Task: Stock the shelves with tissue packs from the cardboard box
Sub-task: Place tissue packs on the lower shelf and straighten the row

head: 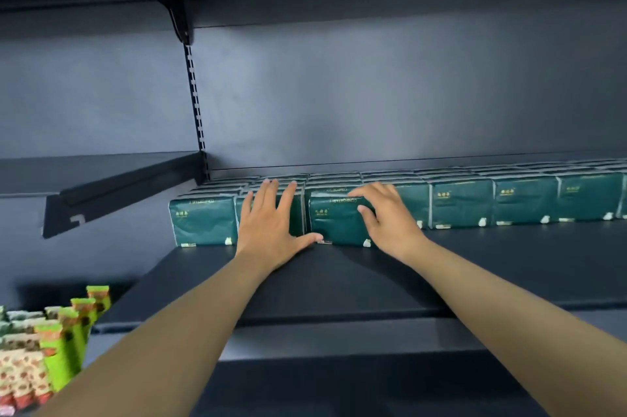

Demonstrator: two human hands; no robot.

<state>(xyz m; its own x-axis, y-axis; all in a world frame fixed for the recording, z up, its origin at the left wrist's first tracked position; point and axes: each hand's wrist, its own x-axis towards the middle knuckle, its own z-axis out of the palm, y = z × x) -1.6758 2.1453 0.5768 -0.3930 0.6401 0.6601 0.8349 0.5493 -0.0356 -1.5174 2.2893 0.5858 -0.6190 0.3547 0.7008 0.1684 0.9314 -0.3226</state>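
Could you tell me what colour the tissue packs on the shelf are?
Dark green tissue packs, with small pale markings; head view shows them.

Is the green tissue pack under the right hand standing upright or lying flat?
Upright: the tissue pack stands on the shelf, front face toward the camera.

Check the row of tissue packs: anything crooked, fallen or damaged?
Nothing damaged or fallen. The front tissue packs stand upright, but the three leftmost sit forward of the rest; the right hand grips one.
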